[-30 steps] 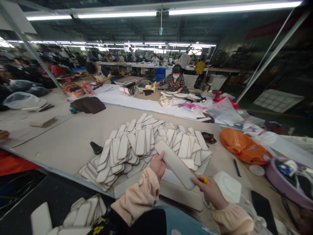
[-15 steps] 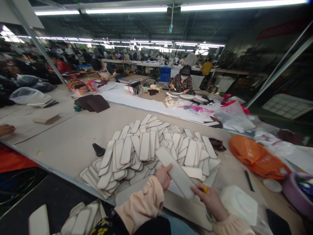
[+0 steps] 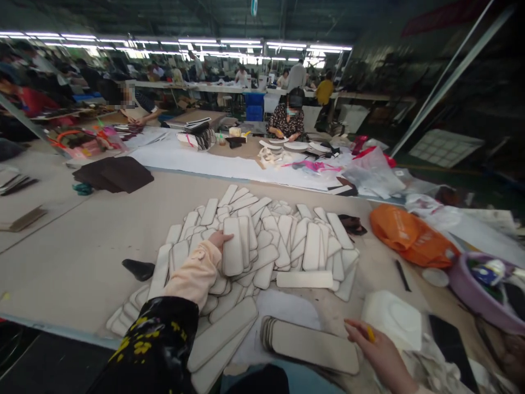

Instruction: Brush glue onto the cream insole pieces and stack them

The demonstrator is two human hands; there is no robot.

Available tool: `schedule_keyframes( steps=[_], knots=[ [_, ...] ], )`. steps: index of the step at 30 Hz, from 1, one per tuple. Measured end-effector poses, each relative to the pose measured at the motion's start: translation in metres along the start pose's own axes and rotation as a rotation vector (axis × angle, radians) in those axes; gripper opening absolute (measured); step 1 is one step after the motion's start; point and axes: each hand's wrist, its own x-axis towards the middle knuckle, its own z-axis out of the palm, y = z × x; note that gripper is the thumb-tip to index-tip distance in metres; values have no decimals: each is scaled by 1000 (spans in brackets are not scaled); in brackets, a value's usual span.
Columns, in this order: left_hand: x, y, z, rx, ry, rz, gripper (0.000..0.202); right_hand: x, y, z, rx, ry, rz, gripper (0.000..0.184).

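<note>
My left hand (image 3: pixel 220 239) reaches forward onto the heap of beige oblong pads (image 3: pixel 262 235) and its fingers close on the edge of one pad (image 3: pixel 232 247). My right hand (image 3: pixel 375 353) hovers at the near right of the table, pinching a small yellow item (image 3: pixel 370 334), beside a neat stack of pads (image 3: pixel 311 346) lying flat at the near edge. One single pad (image 3: pixel 304 279) rests crosswise in front of the heap.
A white square lid (image 3: pixel 391 318), an orange plastic bag (image 3: pixel 410 235), a purple basin (image 3: pixel 479 295) and a black pen (image 3: pixel 403 275) lie to the right. A black item (image 3: pixel 138 268) sits left of the heap. Dark brown sheets (image 3: pixel 115 173) lie further left. Other people work at far tables.
The pad both hands held is out of them. My left hand has moved forward onto the heap and taken another pad; my right hand has dropped lower right.
</note>
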Motion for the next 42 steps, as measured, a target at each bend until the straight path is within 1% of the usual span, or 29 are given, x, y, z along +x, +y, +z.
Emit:
schedule_keyframes(
  steps=[2,4,6,7,8,9,10,11,12,14,15,16,18,19,20,22,24,25,27,29,34,38,42],
  knots=[
    [10,6,-5,208,64,16,23,-6,13,0,-27,18,28,47],
    [13,10,-10,429,115,29,31,-14,17,-2,-60,50,49,47],
    [9,9,-12,616,148,79,43,-23,14,-6,-75,82,34,48],
    [4,5,-11,686,152,115,50,-28,12,-9,-62,111,21,49],
    [-5,-2,-9,755,131,175,55,-32,9,-13,-22,126,-4,49],
    [-18,-12,-6,820,76,253,58,-37,6,-16,31,173,-39,48],
    [-35,-24,-3,875,-4,335,60,-40,3,-19,68,222,-101,46],
    [-55,-40,2,967,-152,482,61,-44,0,-22,90,270,-173,43],
    [-79,-57,6,999,-286,552,61,-48,-2,-25,89,315,-244,40],
    [-128,-97,16,1024,-483,610,70,-53,-6,-27,51,369,-346,36],
    [-150,-116,21,1056,-624,674,77,-55,-7,-26,41,374,-362,37],
    [-169,-135,25,1091,-705,701,86,-56,-7,-23,51,356,-352,39],
    [-195,-164,33,1162,-749,676,100,-55,-6,-11,156,264,-262,47],
    [-202,-175,36,1192,-740,651,104,-53,-5,-2,250,190,-194,50],
    [-206,-182,39,1216,-726,624,106,-51,-4,9,352,107,-124,53],
    [-207,-189,42,1245,-704,588,103,-46,-3,31,527,-44,-18,54],
    [-204,-190,43,1249,-700,576,97,-42,-4,52,598,-133,21,51],
    [-203,-189,43,1245,-702,577,94,-40,-5,61,599,-155,25,47],
    [-201,-188,42,1236,-700,583,89,-37,-7,75,586,-174,26,38],
    [-200,-189,41,1236,-698,586,85,-36,-9,86,577,-183,17,33],
    [-198,-192,40,1232,-687,597,80,-34,-13,105,546,-184,-27,29],
    [-196,-193,40,1206,-698,625,76,-33,-16,112,497,-160,-43,27],
    [-197,-192,41,1246,-684,604,73,-34,-13,106,444,-115,-37,24]
  ],
)
